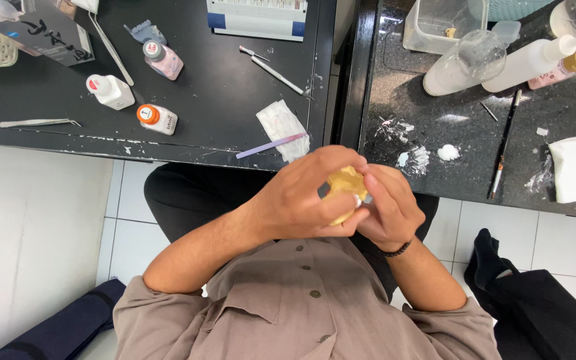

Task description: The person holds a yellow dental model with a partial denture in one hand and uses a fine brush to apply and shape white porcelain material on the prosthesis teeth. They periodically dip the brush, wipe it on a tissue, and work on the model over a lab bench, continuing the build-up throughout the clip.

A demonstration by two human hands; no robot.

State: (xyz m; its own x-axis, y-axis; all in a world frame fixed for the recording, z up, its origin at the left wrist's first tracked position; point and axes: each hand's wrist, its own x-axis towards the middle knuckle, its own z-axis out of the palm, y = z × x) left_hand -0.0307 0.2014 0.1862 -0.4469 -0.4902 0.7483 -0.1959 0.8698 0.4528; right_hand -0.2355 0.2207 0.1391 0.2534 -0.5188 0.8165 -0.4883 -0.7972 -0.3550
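Below the black bench edge, over open lap room, both hands are gripping a yellowish lumpy cast, bottles lying at ten o'clock.

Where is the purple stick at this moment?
In the head view, the purple stick lies at the near edge of the black table, its right end on a crumpled white tissue, just above the left hand.
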